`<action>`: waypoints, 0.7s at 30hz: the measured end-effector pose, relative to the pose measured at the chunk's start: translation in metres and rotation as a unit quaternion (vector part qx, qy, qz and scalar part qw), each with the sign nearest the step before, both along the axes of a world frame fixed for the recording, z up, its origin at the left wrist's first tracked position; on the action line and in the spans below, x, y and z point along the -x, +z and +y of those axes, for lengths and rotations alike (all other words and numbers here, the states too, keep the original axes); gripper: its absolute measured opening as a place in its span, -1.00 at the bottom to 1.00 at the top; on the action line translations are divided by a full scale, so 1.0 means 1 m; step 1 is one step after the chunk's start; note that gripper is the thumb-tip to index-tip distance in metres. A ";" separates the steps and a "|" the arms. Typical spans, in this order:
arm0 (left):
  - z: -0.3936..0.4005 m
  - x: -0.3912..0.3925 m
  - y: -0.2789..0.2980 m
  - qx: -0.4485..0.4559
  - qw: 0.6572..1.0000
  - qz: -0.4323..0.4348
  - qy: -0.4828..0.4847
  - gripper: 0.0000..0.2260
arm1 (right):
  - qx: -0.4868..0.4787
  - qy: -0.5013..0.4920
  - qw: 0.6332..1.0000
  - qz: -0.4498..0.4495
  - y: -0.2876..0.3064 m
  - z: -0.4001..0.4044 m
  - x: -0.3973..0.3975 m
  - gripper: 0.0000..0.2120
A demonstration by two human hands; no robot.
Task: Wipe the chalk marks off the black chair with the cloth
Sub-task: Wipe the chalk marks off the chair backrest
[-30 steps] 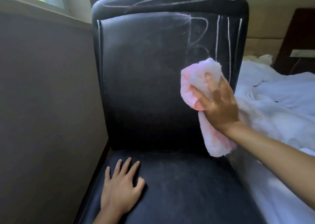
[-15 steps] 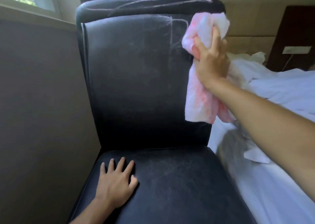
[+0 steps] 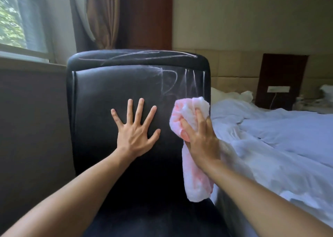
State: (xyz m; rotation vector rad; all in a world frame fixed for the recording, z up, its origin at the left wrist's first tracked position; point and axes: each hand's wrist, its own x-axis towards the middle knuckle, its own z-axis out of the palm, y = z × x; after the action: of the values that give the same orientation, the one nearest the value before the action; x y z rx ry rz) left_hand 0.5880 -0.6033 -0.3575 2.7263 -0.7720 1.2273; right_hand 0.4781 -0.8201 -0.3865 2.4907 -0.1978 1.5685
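Our left hand point(image 3: 134, 131) has come up off the seat and now lies flat on the chair point(image 3: 108, 92) back, fingers spread wide, while our right hand point(image 3: 201, 137) has dropped from the top right corner to the middle of the right edge. That hand is closed around the bunched pink and white cloth point(image 3: 189, 110), pressing it to the leather, with the loose end hanging down beside our forearm. The chalk marks point(image 3: 180, 81) that remain lie straight above the cloth: a loopy scrawl and some upright strokes running top to bottom, plus long lines across the top rail. Our right hand is much the nearer, so we judge an upward stroke comes next. The bed point(image 3: 279, 137) sits just to our right.
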 end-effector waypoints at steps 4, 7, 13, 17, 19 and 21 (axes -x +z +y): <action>-0.004 -0.010 -0.007 0.019 0.999 -0.028 -0.008 -0.26 | -0.012 0.006 1.000 -0.009 -0.006 0.000 -0.010 -0.30; -0.005 -0.018 -0.009 0.023 0.999 -0.041 -0.009 -0.26 | -0.019 0.017 1.000 -0.004 -0.004 -0.001 -0.016 -0.28; -0.006 -0.031 -0.011 0.032 0.998 -0.047 -0.010 -0.26 | -0.011 0.064 0.998 0.002 0.031 -0.012 -0.031 -0.44; -0.006 -0.037 -0.013 0.037 0.998 -0.053 -0.014 -0.26 | -0.103 0.045 0.993 -0.026 0.097 -0.011 -0.055 -0.49; -0.005 -0.040 -0.012 0.039 0.998 -0.052 -0.017 -0.26 | -0.122 0.026 0.992 -0.028 0.111 -0.009 -0.061 -0.50; -0.004 -0.041 -0.012 0.040 0.998 -0.051 -0.019 -0.26 | -0.117 0.024 0.992 -0.031 0.106 -0.008 -0.063 -0.50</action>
State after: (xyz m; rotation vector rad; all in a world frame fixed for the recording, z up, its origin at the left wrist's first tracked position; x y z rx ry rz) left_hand 0.6294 -0.6075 -0.3694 2.5912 -0.7627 1.3676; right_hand 0.5407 -0.8277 -0.2801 2.6388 -0.3522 1.7342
